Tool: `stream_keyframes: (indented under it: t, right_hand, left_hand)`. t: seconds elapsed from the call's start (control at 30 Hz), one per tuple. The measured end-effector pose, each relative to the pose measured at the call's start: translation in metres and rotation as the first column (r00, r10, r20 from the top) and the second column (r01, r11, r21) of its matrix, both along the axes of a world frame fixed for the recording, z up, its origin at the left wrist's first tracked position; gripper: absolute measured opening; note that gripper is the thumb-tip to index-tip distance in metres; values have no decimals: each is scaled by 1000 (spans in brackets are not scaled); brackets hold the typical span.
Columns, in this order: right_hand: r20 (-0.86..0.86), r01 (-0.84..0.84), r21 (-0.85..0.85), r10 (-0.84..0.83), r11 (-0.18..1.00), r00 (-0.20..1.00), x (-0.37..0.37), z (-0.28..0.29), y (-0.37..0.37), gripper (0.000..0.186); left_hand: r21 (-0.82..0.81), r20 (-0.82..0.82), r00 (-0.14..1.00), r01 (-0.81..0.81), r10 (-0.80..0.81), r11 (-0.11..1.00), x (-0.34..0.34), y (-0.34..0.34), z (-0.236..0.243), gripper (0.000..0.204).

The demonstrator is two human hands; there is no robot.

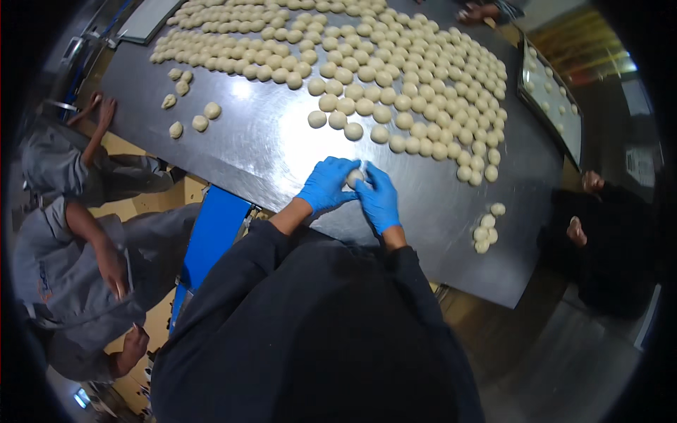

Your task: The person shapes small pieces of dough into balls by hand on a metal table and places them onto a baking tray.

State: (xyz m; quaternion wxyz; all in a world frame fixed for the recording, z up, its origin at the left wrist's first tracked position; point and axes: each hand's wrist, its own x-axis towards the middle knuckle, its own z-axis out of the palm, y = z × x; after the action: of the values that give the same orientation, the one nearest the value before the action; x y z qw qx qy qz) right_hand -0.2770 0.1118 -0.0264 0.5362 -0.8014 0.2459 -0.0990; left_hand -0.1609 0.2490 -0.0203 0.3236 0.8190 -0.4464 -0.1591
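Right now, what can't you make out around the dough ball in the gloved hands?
- Dough ball, head view: mostly wrapped by left hand and right hand; shape unclear.
- Steel table: near edge hidden by the person's dark sleeves.
- Tray: cut off at the fisheye rim.

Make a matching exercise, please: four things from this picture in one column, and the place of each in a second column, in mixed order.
Things:
1. dough ball
2. tray
3. small cluster of dough balls
4. blue panel

Places:
A. at the table's right edge, far side
B. between the left hand and right hand
C. below the table's near-left edge
D. on the steel table, to the right of the hands

Pairs: 1-B, 2-A, 3-D, 4-C
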Motion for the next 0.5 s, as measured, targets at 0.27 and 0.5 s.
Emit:
stream_keyframes:
  t: [0.27,0.5]
  right_hand:
    - [83,451,28,-452,892,888,-66,-43,-45,27]
    - [-38,391,-205,-407,897,913,-55,-20,-32,23]
  left_hand:
    - [-415,-489,709,-701,508,579,52,-9,15,37]
    - [141,-42,812,-572,582,808,128,-11,3,62]
